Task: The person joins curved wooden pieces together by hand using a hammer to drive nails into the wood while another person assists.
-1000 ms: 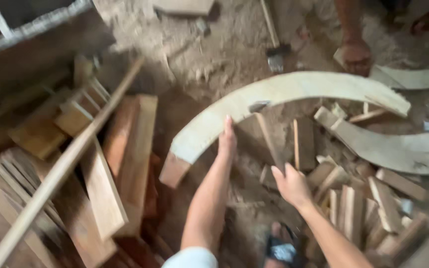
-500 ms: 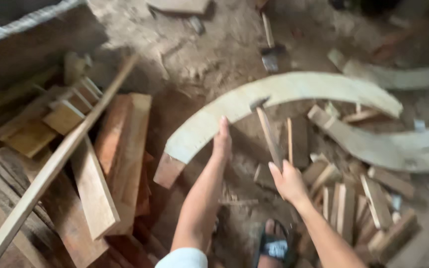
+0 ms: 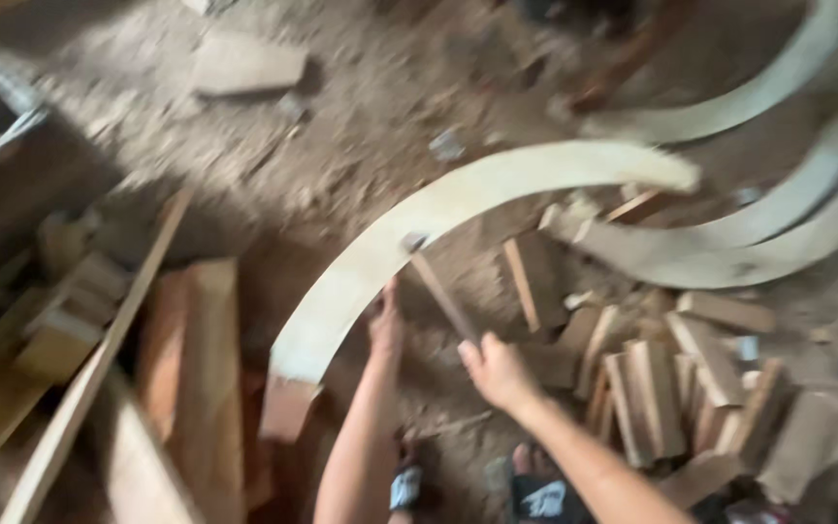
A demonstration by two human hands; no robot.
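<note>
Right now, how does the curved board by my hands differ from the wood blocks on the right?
The curved board is long, arched and pale; the wood blocks are short, straight and browner. The board is one piece, with the left hand at its edge; the blocks lie jumbled in a pile. Both are cut wood on the dirt floor.

Single head view: looks steeply down from above, close over dirt floor, frame tilted, motion-blurred.
</note>
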